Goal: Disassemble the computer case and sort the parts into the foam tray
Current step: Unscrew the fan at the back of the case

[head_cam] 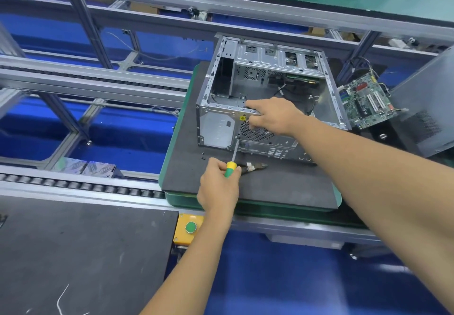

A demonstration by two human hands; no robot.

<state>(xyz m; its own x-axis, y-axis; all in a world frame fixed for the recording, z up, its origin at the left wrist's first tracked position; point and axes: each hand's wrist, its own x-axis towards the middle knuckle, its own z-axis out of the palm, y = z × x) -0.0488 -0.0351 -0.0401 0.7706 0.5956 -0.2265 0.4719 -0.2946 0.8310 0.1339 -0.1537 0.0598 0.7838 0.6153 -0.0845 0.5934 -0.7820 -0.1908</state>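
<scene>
The open grey sheet-metal computer case (pixel 267 93) lies on its side on a dark foam mat (pixel 270 186) atop the surface, its open side up and its long axis running left to right. The left hand (pixel 218 186) has its fingers wrapped around the green-and-yellow handle of a screwdriver (pixel 232 159), whose shaft points up and away to the case's near panel beside the round fan grille (pixel 255 132). The right hand (pixel 272 118) grips the case's top near edge, fingers curled over the rim. A green circuit board (pixel 366 103) lies right of the case, well beyond those fingers.
</scene>
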